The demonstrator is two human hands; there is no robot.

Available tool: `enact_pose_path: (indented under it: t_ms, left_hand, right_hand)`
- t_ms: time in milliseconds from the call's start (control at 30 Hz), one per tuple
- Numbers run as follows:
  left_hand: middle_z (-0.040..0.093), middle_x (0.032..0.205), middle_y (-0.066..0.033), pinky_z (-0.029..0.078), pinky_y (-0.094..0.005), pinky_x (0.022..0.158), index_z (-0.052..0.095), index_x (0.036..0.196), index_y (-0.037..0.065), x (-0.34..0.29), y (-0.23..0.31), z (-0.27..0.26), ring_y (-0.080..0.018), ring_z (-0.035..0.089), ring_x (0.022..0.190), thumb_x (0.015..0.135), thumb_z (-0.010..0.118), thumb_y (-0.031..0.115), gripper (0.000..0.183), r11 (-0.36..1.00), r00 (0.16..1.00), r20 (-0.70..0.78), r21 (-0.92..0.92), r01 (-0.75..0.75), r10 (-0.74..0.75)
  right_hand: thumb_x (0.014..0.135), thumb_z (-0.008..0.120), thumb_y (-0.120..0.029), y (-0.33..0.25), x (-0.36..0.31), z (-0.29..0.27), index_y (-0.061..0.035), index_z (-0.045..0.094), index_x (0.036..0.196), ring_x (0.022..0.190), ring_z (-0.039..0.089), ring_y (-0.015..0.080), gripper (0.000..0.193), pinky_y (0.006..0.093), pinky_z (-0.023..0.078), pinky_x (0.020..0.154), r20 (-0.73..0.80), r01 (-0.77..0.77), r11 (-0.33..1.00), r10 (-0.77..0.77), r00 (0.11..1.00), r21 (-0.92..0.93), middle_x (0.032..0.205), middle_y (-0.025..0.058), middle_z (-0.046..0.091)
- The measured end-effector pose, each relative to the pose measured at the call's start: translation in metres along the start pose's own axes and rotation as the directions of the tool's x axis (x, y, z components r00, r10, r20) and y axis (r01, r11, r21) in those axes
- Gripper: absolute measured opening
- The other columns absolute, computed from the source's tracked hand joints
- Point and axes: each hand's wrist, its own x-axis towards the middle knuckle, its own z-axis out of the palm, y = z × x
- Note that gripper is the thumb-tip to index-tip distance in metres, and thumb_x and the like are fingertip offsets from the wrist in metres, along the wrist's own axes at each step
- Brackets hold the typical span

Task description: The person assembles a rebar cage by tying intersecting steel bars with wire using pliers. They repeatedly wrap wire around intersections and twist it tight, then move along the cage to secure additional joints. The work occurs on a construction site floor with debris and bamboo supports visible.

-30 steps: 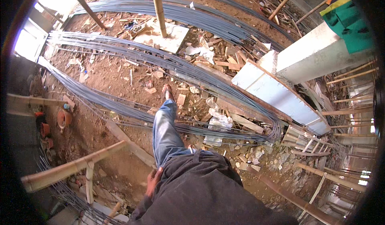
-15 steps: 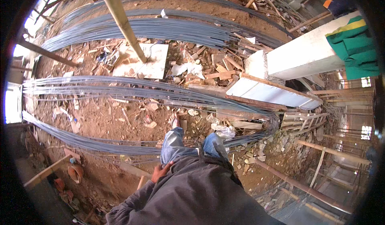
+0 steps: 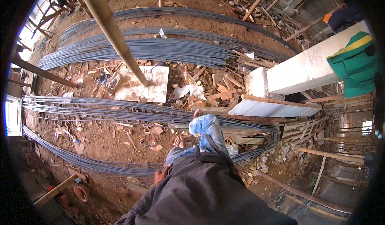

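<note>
My left hand [image 3: 162,174] hangs at my left hip beside the dark shirt [image 3: 196,193] and the faded jeans [image 3: 206,131]. Its fingers reach loosely forward and appear to hold nothing. My right hand is out of sight, hidden by my body. Below me a bundle of long grey steel bars [image 3: 120,113] runs across the dirt and curls round at its right end. My bare right foot [image 3: 197,113] is over or beside those bars, while the left foot [image 3: 179,141] is on the soil behind it. Neither hand touches the bars.
A slanting bamboo pole [image 3: 114,34] stands on a pale board [image 3: 160,86] ahead. Broken wood [image 3: 224,92] litters the ground. More steel bars [image 3: 144,50] lie beyond. At right are a concrete beam [image 3: 300,72] with green cloth [image 3: 357,66] and a white panel [image 3: 272,108].
My right leg has swung forward toward the steel bars. The ground and surrounding things have shifted lower in view. My left hand stays by my hip.
</note>
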Motion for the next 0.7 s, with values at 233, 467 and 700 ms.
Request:
enact_pose_path:
  t_ms: [233,467,700]
  left_hand:
    - [0.079,0.107,-0.012,0.055,-0.0355,0.086,0.078,0.119,-0.003,0.087,0.053,-0.002,-0.0184,0.07,0.095,0.095,0.081,0.049,0.057,0.992,0.995,-0.055,0.098,-0.078,0.084]
    - [0.078,0.116,-0.0136,0.054,-0.0356,0.092,0.076,0.125,-0.002,0.226,0.187,0.012,-0.0228,0.07,0.101,0.093,0.082,0.051,0.062,0.954,0.985,-0.089,0.275,-0.12,0.149]
    - [0.078,0.114,-0.0132,0.053,-0.0345,0.093,0.076,0.124,-0.002,0.327,0.375,0.057,-0.0231,0.07,0.101,0.091,0.084,0.052,0.064,0.993,0.98,-0.187,0.106,-0.042,0.061]
  right_hand:
    - [0.102,0.064,-0.059,-0.043,0.104,-0.025,-0.0003,0.071,0.111,0.101,0.071,0.0366,0.06,0.0473,0.053,0.09,0.031,0.036,0.999,-0.036,0.999,0.011,0.106,0.0232,0.072]
    - [0.102,0.064,-0.058,-0.116,0.288,-0.086,-0.0003,0.071,0.111,0.1,0.071,0.0361,0.059,0.047,0.053,0.089,0.029,0.085,0.995,-0.087,0.996,0.053,0.105,0.0227,0.073]
    - [0.102,0.065,-0.057,-0.212,0.451,-0.193,-0.0004,0.071,0.111,0.1,0.071,0.0356,0.058,0.0467,0.054,0.089,0.061,0.153,0.988,-0.154,0.986,0.023,0.105,0.0221,0.073]
